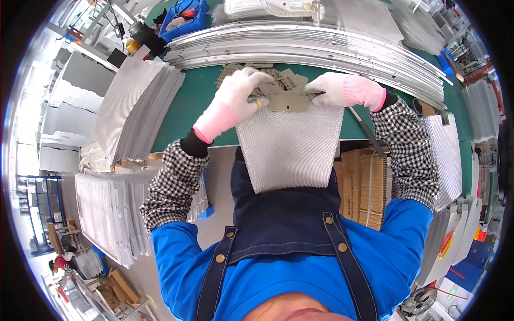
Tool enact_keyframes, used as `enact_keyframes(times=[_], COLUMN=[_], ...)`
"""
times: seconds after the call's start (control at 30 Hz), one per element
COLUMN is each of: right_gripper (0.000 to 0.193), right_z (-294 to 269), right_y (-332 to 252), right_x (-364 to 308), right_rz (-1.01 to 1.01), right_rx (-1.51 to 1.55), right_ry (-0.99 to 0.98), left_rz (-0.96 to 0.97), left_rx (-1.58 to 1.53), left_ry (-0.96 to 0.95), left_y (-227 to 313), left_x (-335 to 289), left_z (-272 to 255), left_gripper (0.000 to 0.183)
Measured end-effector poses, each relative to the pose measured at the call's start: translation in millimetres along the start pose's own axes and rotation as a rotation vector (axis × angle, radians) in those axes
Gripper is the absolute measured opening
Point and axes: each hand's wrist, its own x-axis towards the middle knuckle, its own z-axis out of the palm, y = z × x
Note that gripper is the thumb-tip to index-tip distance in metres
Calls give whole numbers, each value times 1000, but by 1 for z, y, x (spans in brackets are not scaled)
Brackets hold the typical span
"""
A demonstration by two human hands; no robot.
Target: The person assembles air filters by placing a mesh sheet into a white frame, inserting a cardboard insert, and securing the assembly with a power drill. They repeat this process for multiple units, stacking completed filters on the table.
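Note:
A silvery mesh panel [289,150] hangs over the table's near edge, its lower end against my apron. Across its far edge lies a flat beige plate [288,102] with a small dark slot. My left hand [239,96], in a white and pink glove, has its fingers closed at the plate's left end. At the right end, my gloved right hand [340,90] pinches the plate and panel edge. Just beyond the plate, a pile of small beige pieces [289,79] lies on the green table [201,99]. The fingertips are partly hidden.
Long metal strips [310,45] are stacked across the table's far side. A stack of mesh panels [134,101] stands at the left, another mesh panel [443,155] at the right. A black-handled tool [368,132] juts over the near edge. A blue bin [183,20] sits far left.

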Motion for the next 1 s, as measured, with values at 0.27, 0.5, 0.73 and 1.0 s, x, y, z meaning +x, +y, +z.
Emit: enact_keyframes(times=[0.27, 0.5, 0.73, 1.0], right_gripper=[27, 25, 35, 54], right_z=[-6, -4, -5, 6], right_y=[-39, -30, -8, -16], right_x=[-23, -26, 6, 41], right_rz=[40, 22, 97, -75], right_rx=[103, 206, 171, 233], right_ry=[113, 150, 113, -13], left_rz=[-144, -60, -346, -366], left_rx=[-86, 288, 151, -109], left_ry=[-708, -899, -560, -690], left_y=[29, 44, -13, -10], left_x=[54, 68, 18, 34], left_z=[2, -6, -4, -21], left_gripper=[47, 55, 62, 53])
